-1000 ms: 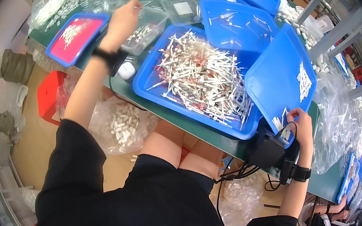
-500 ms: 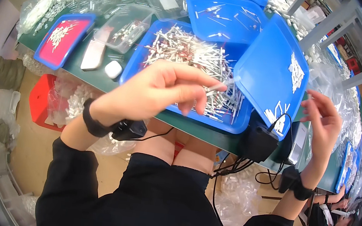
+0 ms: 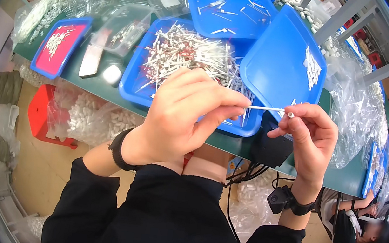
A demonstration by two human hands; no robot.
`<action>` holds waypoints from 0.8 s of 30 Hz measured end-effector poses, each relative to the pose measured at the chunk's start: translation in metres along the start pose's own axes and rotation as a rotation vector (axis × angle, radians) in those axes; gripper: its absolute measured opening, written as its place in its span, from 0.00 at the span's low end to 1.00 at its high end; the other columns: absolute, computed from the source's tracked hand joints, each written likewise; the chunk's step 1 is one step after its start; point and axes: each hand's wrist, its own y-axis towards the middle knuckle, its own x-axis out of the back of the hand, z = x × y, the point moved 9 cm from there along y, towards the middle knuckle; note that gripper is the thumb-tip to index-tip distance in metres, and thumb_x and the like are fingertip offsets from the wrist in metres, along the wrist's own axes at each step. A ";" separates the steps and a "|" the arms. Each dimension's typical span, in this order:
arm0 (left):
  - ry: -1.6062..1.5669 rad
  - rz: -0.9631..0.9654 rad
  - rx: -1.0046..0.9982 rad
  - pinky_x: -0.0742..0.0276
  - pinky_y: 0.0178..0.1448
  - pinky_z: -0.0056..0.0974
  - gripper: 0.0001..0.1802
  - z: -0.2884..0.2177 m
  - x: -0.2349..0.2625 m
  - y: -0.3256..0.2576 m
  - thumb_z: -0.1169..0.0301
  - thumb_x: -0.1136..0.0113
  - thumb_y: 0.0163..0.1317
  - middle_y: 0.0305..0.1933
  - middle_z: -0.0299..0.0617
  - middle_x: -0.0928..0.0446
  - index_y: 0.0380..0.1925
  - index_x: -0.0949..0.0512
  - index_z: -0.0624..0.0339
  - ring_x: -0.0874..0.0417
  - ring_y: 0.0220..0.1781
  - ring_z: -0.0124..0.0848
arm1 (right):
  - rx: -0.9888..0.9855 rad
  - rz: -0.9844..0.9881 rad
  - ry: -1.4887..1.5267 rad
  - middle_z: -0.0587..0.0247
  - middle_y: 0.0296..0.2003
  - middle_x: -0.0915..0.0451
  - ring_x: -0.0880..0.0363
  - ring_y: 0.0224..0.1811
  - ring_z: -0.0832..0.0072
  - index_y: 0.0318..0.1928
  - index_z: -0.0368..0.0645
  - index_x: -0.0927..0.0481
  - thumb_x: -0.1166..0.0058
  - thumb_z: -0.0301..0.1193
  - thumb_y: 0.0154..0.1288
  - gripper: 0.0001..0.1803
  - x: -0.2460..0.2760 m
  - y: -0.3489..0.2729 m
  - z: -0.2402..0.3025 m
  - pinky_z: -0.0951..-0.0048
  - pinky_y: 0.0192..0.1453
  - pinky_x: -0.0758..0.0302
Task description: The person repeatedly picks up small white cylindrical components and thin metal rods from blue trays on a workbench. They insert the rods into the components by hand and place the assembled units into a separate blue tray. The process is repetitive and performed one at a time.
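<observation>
Pinching a thin white stick (image 3: 264,108) with your left hand (image 3: 184,108), your right hand (image 3: 312,141) pinching a small white tube (image 3: 291,115) by the stick's other end, the stick over a blue tray (image 3: 274,65)

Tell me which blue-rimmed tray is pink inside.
The small tray furthest left, with white sticks on it: its inside is pink, whereas the bigger trays to its right are blue inside.

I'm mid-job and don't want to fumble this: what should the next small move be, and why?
Probably turn the small white tube in the right hand into line with the thin white stick: the left hand pinches the stick, its far end reaches the right fingers, and the tube's round end seems angled away.
</observation>
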 end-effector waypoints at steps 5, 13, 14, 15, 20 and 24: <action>0.061 -0.015 -0.056 0.32 0.33 0.33 0.11 -0.003 -0.001 -0.001 0.81 0.35 0.46 0.27 0.36 0.19 0.33 0.17 0.60 0.26 0.26 0.32 | 0.020 -0.023 -0.131 0.56 0.34 0.19 0.19 0.34 0.76 0.39 0.29 0.20 0.48 0.17 0.61 0.07 0.001 -0.002 0.006 0.76 0.36 0.18; 0.128 -0.035 -0.110 0.32 0.33 0.34 0.12 -0.006 -0.003 -0.002 0.80 0.34 0.44 0.27 0.35 0.20 0.33 0.17 0.58 0.26 0.27 0.33 | -0.018 0.021 -0.214 0.57 0.33 0.18 0.19 0.34 0.77 0.39 0.29 0.20 0.48 0.16 0.60 0.07 -0.003 -0.002 0.006 0.79 0.36 0.21; 0.135 -0.037 -0.122 0.32 0.33 0.34 0.13 -0.007 -0.003 -0.002 0.79 0.34 0.44 0.27 0.35 0.20 0.33 0.17 0.58 0.26 0.27 0.33 | -0.011 0.026 -0.232 0.58 0.33 0.18 0.19 0.34 0.77 0.39 0.30 0.19 0.47 0.16 0.60 0.07 -0.003 -0.003 0.006 0.79 0.36 0.21; 0.142 -0.039 -0.134 0.32 0.33 0.34 0.13 -0.008 -0.004 -0.002 0.79 0.33 0.44 0.26 0.35 0.20 0.33 0.17 0.58 0.26 0.27 0.33 | -0.004 0.030 -0.249 0.59 0.32 0.18 0.19 0.33 0.78 0.39 0.31 0.19 0.46 0.16 0.59 0.08 -0.003 -0.004 0.005 0.79 0.35 0.22; -0.027 0.037 -0.039 0.28 0.34 0.32 0.12 0.003 -0.016 -0.002 0.79 0.32 0.44 0.28 0.37 0.20 0.32 0.17 0.60 0.24 0.29 0.33 | 0.259 0.026 -0.774 0.61 0.26 0.19 0.19 0.28 0.75 0.36 0.38 0.18 0.41 0.19 0.54 0.07 -0.023 -0.004 0.024 0.77 0.31 0.25; -0.148 0.074 0.107 0.26 0.35 0.31 0.12 0.018 -0.018 -0.005 0.80 0.32 0.45 0.32 0.40 0.20 0.33 0.17 0.61 0.22 0.31 0.32 | 0.436 -0.037 -0.935 0.60 0.24 0.20 0.21 0.24 0.68 0.32 0.40 0.19 0.39 0.19 0.51 0.06 -0.033 -0.010 0.034 0.74 0.28 0.27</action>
